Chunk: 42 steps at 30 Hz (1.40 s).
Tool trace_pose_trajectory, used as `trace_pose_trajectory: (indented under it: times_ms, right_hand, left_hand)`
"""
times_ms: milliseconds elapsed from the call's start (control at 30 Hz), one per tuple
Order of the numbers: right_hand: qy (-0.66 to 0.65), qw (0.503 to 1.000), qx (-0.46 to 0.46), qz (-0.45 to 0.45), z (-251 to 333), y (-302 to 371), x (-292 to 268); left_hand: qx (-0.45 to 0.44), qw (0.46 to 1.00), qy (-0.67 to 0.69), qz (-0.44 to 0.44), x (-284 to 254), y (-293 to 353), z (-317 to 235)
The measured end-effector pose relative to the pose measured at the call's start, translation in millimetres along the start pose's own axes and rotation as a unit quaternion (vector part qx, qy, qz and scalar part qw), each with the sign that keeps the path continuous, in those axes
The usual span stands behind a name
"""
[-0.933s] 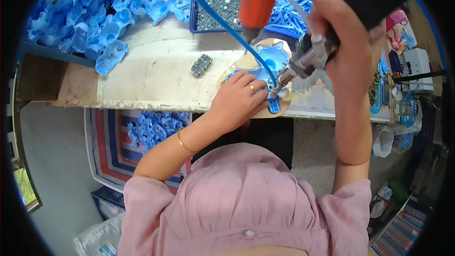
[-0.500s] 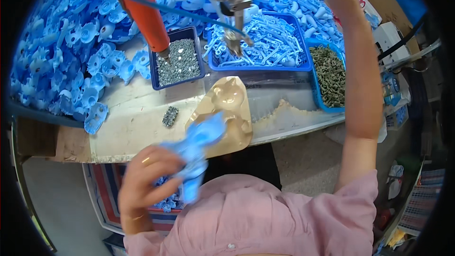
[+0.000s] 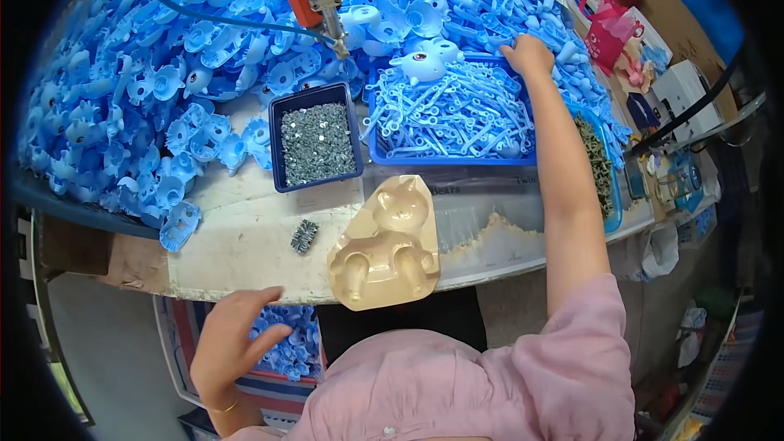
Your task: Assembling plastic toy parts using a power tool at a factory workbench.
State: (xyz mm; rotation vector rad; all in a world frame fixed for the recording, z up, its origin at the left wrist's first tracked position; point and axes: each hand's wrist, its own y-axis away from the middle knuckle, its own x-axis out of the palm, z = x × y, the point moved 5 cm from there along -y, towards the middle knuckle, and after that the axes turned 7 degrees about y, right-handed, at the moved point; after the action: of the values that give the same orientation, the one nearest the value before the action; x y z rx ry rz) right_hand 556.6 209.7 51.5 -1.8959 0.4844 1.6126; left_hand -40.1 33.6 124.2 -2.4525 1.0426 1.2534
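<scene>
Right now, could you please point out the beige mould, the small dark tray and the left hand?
Beige mould (image 3: 382, 247), head view: middle of its body.
Small dark tray (image 3: 323, 180), head view: its near rim.
Left hand (image 3: 225, 341), head view: middle of the hand.

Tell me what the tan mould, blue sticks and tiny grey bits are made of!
Tan mould: maybe glossy plastic or resin; its curves catch bright highlights. Blue sticks: probably smooth, hard plastic; they share one even colour and hold their thin shapes. Tiny grey bits: perhaps metal, since some glint, but they're too small to be sure.
</scene>
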Motion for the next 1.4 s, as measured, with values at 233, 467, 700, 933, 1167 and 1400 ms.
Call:
trace_pose_trajectory:
  times_ms: [233,467,700,933,1167,1400]
  right_hand:
    - [-0.382,0.893,-0.238,0.023,-3.7,90.9,-90.4]
    - [-0.471,0.726,-0.387,0.318,54.1,270.3,-120.3]
    - [-0.360,0.906,-0.211,-0.069,-10.9,69.9,-52.9]
    - [-0.058,0.954,-0.256,-0.141,46.5,-16.2,3.0]
    - [-0.573,0.796,-0.192,0.012,-33.9,-51.9,-12.9]
    - [-0.572,0.748,-0.248,0.227,62.9,173.8,-79.4]
  left_hand:
    - [0.183,0.971,0.150,-0.028,40.1,-78.4,-35.7]
    - [0.115,0.943,0.313,0.018,115.2,-145.5,-79.2]
    - [0.253,0.952,0.159,-0.069,115.2,-117.7,-61.9]
    - [0.280,0.954,0.013,-0.103,112.4,-83.4,-44.9]
    - [0.307,0.945,0.000,-0.114,155.8,-81.2,-30.1]
    - [0.279,0.945,-0.013,-0.171,159.2,-75.1,-23.1]
